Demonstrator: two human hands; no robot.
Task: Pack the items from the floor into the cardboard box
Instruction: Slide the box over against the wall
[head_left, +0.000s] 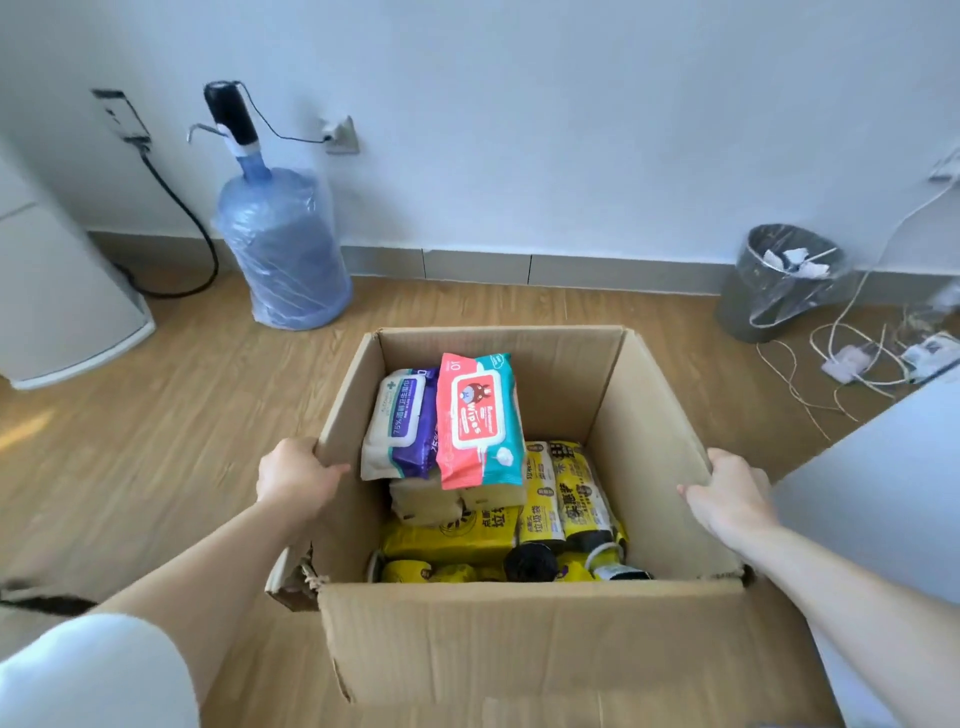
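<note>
Gripping the open cardboard box (524, 639) from both sides, the person's hands sit on its upper edges. The left hand (296, 480) closes over the top of the left wall, thumb hooked inside and fingers outside. The right hand (730, 499) does the same on the right wall, thumb lying along the inner face and fingers wrapped over the rim. Both bare forearms reach in from the bottom corners of the view.

The box stands on the wooden floor (171, 415), flaps open, and is already loaded. On top, toward the far left, a purple and white pack of wipes (400, 423) lies beside a pink and teal pack of wipes (478, 421), the two touching and slightly overlapping. Beneath them sit pale yellow tissue packs (436, 501), and the near and right parts hold yellow rolls of bin bags (571, 493), packed close together.

Behind the box, against the wall, a blue water jug (283, 244) with a pump on top stands at the left, and a grey waste bin (774, 283) stands at the right near a tangle of white cables (852, 364).
</note>
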